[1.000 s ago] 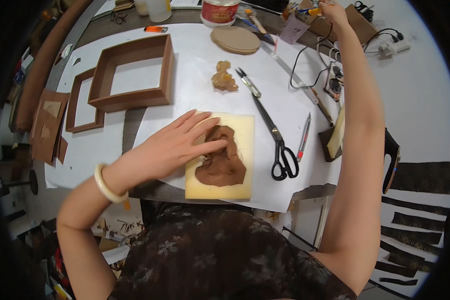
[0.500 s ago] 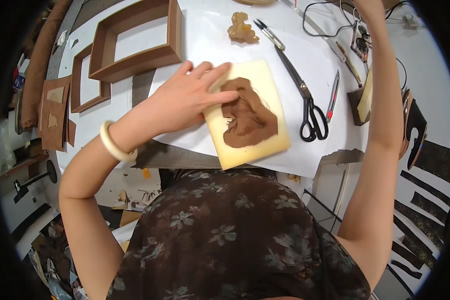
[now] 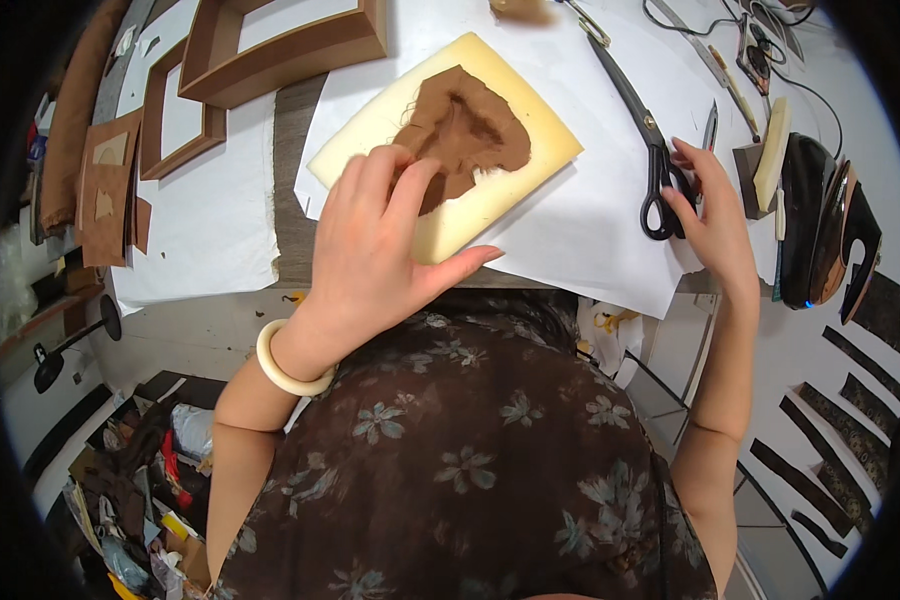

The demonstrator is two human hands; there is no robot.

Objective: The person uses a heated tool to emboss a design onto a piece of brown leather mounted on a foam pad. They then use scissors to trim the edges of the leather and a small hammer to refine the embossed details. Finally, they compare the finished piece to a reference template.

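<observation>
A pale yellow foam pad (image 3: 545, 145) lies at an angle on the white paper, with an irregular piece of brown leather-like material (image 3: 470, 130) moulded into a wrinkled relief on it. My left hand (image 3: 370, 230) rests over the pad's near left edge; its fingers are spread onto pad and leather, the thumb stretched apart. Just right of the pad lie long black-handled scissors (image 3: 653, 150), blades pointing away. Around their handles my right hand (image 3: 718, 220) has its thumb and forefinger apart, the thumb at the loops; I cannot tell whether it touches them. Other right fingers are partly hidden.
Brown open frames (image 3: 280, 62) stand at the far left beside brown cut pieces (image 3: 110, 190). Right of the scissors are a craft knife (image 3: 711, 125), a small block (image 3: 753, 180), a black iron-like tool (image 3: 808, 215) and cables. A blurred tan lump (image 3: 523, 10) lies at the far edge.
The pad with its leather has turned and shifted away and left. My left hand has moved to its near edge. My right hand has come down from the far right to the scissors.
</observation>
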